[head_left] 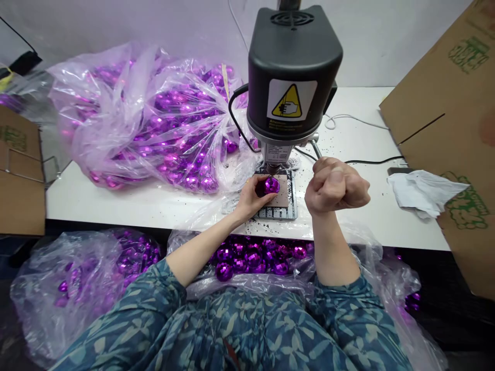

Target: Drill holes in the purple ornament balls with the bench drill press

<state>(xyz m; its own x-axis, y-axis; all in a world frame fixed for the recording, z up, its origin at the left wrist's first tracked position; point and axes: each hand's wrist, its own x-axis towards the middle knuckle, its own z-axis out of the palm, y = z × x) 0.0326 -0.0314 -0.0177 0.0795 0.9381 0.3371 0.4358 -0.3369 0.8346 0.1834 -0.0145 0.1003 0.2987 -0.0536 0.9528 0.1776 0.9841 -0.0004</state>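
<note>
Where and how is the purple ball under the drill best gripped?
Pinch the purple ball by its round sides, coming from the left, as the left hand does; the drill stands over it, so the top is probably best left uncovered.

We count one left hand (250, 198), one right hand (335, 186), one held ball (272, 185), one drill (294, 56), one warning sticker (293, 99), one desk (367, 139) and two cardboard boxes (444, 147); the bagged balls (178, 123) we cannot number.
</note>
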